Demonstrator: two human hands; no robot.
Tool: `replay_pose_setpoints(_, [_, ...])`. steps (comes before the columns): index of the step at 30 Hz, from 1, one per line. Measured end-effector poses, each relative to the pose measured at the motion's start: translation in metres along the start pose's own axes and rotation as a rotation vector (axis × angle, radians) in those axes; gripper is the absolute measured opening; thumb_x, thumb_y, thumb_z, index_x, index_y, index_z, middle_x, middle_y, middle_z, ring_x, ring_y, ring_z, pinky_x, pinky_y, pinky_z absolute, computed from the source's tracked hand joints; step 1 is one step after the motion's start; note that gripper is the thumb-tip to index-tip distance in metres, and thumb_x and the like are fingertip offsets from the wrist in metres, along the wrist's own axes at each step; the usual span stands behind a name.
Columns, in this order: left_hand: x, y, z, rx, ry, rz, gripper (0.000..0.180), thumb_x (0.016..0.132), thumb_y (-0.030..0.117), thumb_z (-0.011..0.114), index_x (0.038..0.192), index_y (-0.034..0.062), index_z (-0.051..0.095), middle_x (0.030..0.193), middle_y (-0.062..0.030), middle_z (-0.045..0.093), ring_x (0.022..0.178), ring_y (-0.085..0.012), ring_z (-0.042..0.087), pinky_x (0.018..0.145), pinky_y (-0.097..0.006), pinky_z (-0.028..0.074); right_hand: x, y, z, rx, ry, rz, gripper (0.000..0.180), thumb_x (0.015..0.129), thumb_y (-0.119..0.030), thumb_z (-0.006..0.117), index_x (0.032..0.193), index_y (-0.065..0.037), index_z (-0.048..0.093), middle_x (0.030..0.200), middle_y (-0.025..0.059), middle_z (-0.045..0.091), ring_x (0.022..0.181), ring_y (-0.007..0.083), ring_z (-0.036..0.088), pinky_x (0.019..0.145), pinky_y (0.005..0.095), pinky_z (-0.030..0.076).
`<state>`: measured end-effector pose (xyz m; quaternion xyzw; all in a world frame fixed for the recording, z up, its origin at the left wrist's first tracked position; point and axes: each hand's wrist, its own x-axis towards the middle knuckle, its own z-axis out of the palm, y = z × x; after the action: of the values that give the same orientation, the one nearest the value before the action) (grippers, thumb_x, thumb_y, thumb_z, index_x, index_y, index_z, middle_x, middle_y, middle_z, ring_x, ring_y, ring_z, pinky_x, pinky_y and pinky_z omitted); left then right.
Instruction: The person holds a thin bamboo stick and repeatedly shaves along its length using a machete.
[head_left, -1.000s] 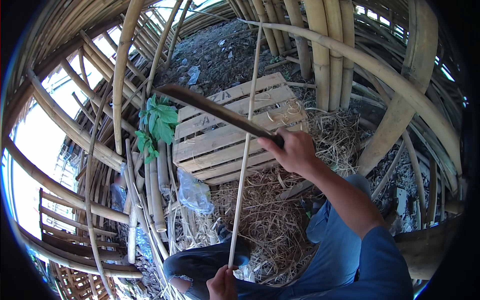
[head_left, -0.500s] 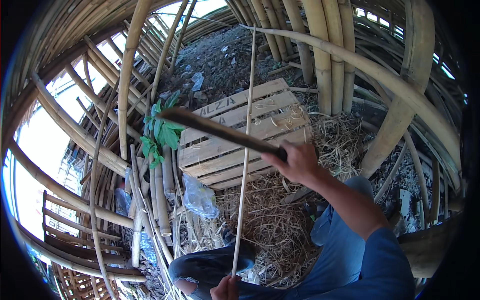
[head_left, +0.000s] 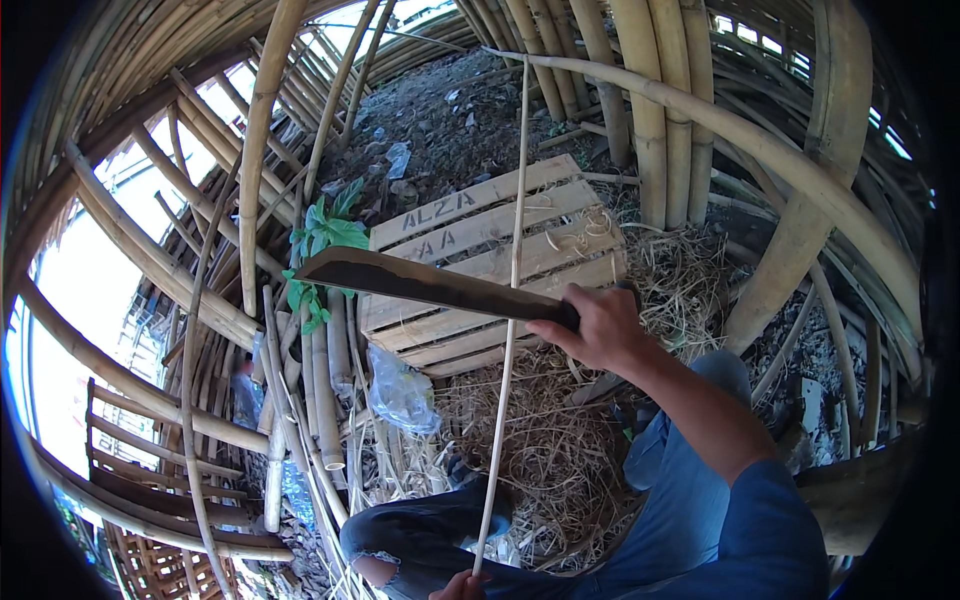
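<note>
My right hand (head_left: 600, 325) is wrapped round the dark handle of a machete (head_left: 420, 282), whose broad blade points left above a slatted wooden crate (head_left: 470, 240). At the bottom edge my left hand (head_left: 460, 586) grips the near end of a long, thin bamboo strip (head_left: 503, 400); only part of that hand shows. The strip runs away from me, past the crate, up to the bamboo poles at the back. The machete crosses the strip in the picture; whether they touch I cannot tell.
Fibrous shavings (head_left: 550, 460) cover the ground between my knees. A clear plastic bag (head_left: 402, 392) lies left of the crate, near a green leafy plant (head_left: 325, 240). Bamboo poles (head_left: 665, 120) stand at the back right, and a bamboo lattice (head_left: 150, 400) lines the left.
The machete blade has turned so its flat side shows more, and its tip is lower. The bamboo strip has shifted to the right, and my left hand has moved slightly right and down.
</note>
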<state>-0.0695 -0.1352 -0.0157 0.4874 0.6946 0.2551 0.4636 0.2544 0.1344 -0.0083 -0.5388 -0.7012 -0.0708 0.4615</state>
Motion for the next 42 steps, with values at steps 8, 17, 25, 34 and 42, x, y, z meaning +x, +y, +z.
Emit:
replay_pose_setpoints(8, [-0.016, -0.028, 0.002, 0.017, -0.031, -0.183, 0.03, 0.099, 0.029, 0.048, 0.101, 0.0034, 0.063, 0.061, 0.0041, 0.047, 0.054, -0.0058, 0.041, 0.048, -0.024, 0.034, 0.015, 0.035, 0.013, 0.278, -0.188, 0.527, 0.059, 0.087, -0.062, 0.051, 0.064, -0.008, 0.056, 0.045, 0.001, 0.047, 0.04, 0.0132, 0.05, 0.04, 0.0318, 0.038])
replay_pose_setpoints(17, [0.0, -0.024, 0.0, 0.188, -0.333, 0.293, 0.03, 0.096, 0.027, 0.053, 0.111, 0.0016, 0.059, 0.082, -0.0042, 0.06, 0.069, -0.0107, 0.055, 0.061, -0.025, 0.047, 0.009, -0.016, -0.005, 0.93, -0.303, 0.644, 0.034, 0.083, -0.028, 0.072, 0.066, -0.007, 0.053, 0.049, -0.0015, 0.047, 0.039, 0.0079, 0.046, 0.036, 0.0264, 0.034])
replay_pose_setpoints(25, [0.118, 0.126, 0.043, -0.227, -0.513, 0.292, 0.04, 0.1, 0.034, 0.043, 0.123, 0.0019, 0.05, 0.099, -0.0082, 0.061, 0.091, -0.0144, 0.059, 0.074, -0.028, 0.047, -0.004, -0.051, -0.01, 1.121, -0.476, 0.615, 0.026, 0.083, -0.024, 0.073, 0.077, -0.002, 0.061, 0.051, -0.0021, 0.05, 0.04, 0.0067, 0.047, 0.036, 0.0251, 0.035])
replay_pose_setpoints(34, [0.16, 0.163, 0.067, -0.622, -0.547, 0.115, 0.031, 0.102, 0.028, 0.039, 0.098, 0.0037, 0.056, 0.069, -0.0001, 0.049, 0.053, -0.0069, 0.042, 0.049, -0.022, 0.037, -0.015, -0.05, -0.002, 0.945, -0.306, 0.53, 0.025, 0.087, -0.026, 0.069, 0.093, -0.003, 0.061, 0.06, -0.0067, 0.048, 0.055, 0.0018, 0.039, 0.049, 0.0215, 0.033])
replay_pose_setpoints(42, [0.169, 0.157, 0.051, -0.699, -0.428, 0.023, 0.033, 0.103, 0.032, 0.035, 0.095, 0.0067, 0.055, 0.061, 0.0052, 0.035, 0.051, -0.0052, 0.029, 0.047, -0.021, 0.026, -0.02, -0.041, -0.005, 0.35, -0.161, 0.363, 0.052, 0.085, -0.056, 0.061, 0.085, -0.004, 0.06, 0.053, 0.0023, 0.052, 0.048, 0.0144, 0.054, 0.047, 0.0296, 0.04])
